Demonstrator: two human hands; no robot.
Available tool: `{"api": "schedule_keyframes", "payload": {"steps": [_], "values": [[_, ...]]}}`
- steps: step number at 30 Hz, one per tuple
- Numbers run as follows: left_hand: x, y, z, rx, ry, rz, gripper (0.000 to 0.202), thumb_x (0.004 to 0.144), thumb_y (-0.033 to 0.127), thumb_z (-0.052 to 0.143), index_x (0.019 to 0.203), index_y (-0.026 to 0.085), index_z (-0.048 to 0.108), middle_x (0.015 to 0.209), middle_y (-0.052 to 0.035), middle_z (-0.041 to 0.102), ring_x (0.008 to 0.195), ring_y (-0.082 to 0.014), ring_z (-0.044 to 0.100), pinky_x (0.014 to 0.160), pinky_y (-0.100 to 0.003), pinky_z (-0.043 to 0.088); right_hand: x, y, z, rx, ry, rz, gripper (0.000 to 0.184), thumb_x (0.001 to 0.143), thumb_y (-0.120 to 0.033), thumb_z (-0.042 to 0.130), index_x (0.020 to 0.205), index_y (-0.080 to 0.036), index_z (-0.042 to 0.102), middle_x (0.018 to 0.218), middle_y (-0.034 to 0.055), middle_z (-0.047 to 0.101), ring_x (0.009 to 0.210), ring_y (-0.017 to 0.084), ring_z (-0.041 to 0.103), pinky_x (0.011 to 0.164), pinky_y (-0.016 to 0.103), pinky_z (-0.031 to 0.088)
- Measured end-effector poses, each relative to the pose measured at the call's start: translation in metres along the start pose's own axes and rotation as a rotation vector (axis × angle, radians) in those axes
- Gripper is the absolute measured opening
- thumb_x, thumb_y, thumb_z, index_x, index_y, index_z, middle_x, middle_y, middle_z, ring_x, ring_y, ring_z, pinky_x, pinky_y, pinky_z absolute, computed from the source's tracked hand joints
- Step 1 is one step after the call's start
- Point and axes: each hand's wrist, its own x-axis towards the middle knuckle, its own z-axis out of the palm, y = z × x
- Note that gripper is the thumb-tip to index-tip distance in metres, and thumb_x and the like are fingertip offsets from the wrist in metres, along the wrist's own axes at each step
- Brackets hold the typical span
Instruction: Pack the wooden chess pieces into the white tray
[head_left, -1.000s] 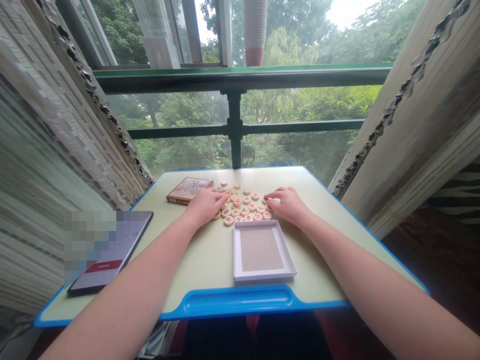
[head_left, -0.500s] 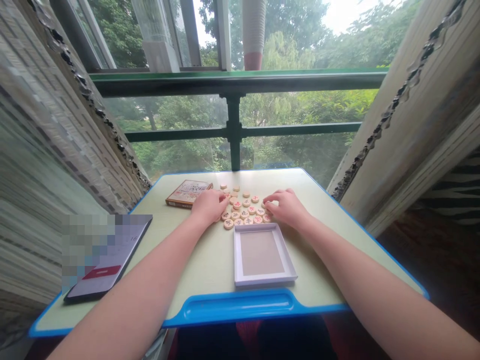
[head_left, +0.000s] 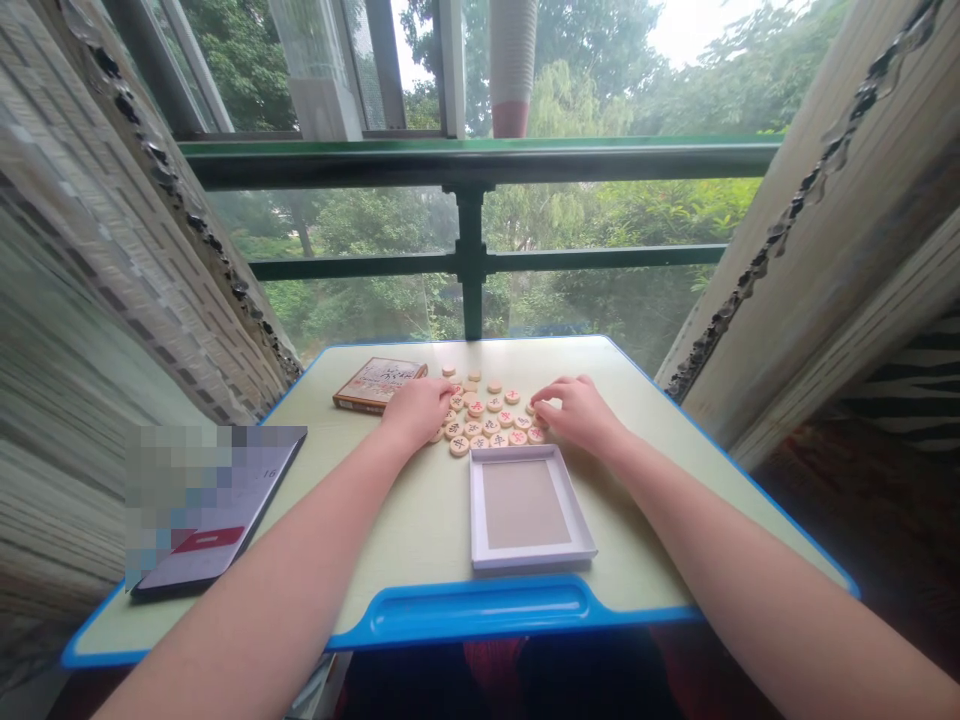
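Observation:
Several round wooden Chinese chess pieces lie flat in a loose cluster at the middle of the table, marked with red or dark characters. My left hand is at the cluster's left side, its fingers curled and its fingertips on a Chinese chess piece. On the right side, my right hand has thumb and index finger closed on another Chinese chess piece, partly hidden by the fingers. Just in front of the cluster sits a shallow white box tray with nothing in it.
Behind my left hand lies a decorated flat box. A tablet, partly pixelated, rests at the table's left edge. The pale table has a blue rim and a blue front groove. Curtains and a green railing stand beyond.
The view has shifted very slightly. Both hands stay at the sides of the cluster with only tiny finger movement, and the pieces keep nearly the same arrangement.

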Motion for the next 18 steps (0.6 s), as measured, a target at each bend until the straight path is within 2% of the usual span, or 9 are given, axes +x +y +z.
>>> {"api": "schedule_keyframes", "payload": {"steps": [5,8,12,15,18], "values": [[-0.002,-0.008,-0.006,0.035,0.072,-0.044,0.034,0.081,0.022,0.04,0.1,0.023,0.068,0.104,-0.0073,0.067,0.095,-0.0247,0.06,0.082,-0.034,0.047,-0.003,-0.009,-0.005,0.052,0.034,-0.036,0.027,0.079,-0.027,0.047,0.091,-0.022,0.071,0.097,0.0052,0.065,0.094,0.02,0.049,0.087,0.03,0.034],[-0.002,-0.014,-0.008,0.079,0.064,-0.031,0.039,0.075,0.012,0.041,0.1,0.022,0.069,0.105,-0.0078,0.067,0.099,-0.0266,0.057,0.084,-0.036,0.046,0.004,-0.024,-0.008,0.062,-0.055,-0.114,0.026,0.078,-0.025,0.048,0.089,-0.023,0.071,0.096,0.003,0.067,0.092,0.019,0.052,0.086,0.029,0.036],[-0.002,-0.013,-0.008,0.103,-0.004,0.047,0.037,0.072,0.01,0.044,0.091,0.025,0.072,0.1,-0.006,0.069,0.098,-0.027,0.057,0.085,-0.038,0.044,0.027,-0.054,-0.007,-0.027,-0.147,-0.202,0.024,0.078,-0.025,0.049,0.089,-0.023,0.07,0.096,0.0028,0.068,0.092,0.02,0.054,0.078,0.026,0.04],[-0.002,-0.012,-0.009,0.092,-0.002,0.038,0.037,0.072,0.009,0.043,0.09,0.025,0.072,0.097,-0.0057,0.069,0.095,-0.026,0.058,0.084,-0.037,0.045,0.048,-0.075,-0.002,-0.108,-0.289,-0.115,0.024,0.078,-0.035,0.05,0.085,-0.024,0.07,0.089,0.0044,0.069,0.079,0.018,0.059,0.065,0.025,0.043],[-0.001,-0.015,-0.011,0.048,0.012,-0.014,0.043,0.071,0.007,0.043,0.099,0.025,0.069,0.103,-0.0061,0.068,0.097,-0.0239,0.059,0.085,-0.034,0.045,0.063,-0.088,0.004,-0.229,-0.338,-0.053,0.027,0.073,-0.044,0.055,0.08,-0.021,0.069,0.081,0.0072,0.069,0.072,0.019,0.061,0.059,0.026,0.043]]}}
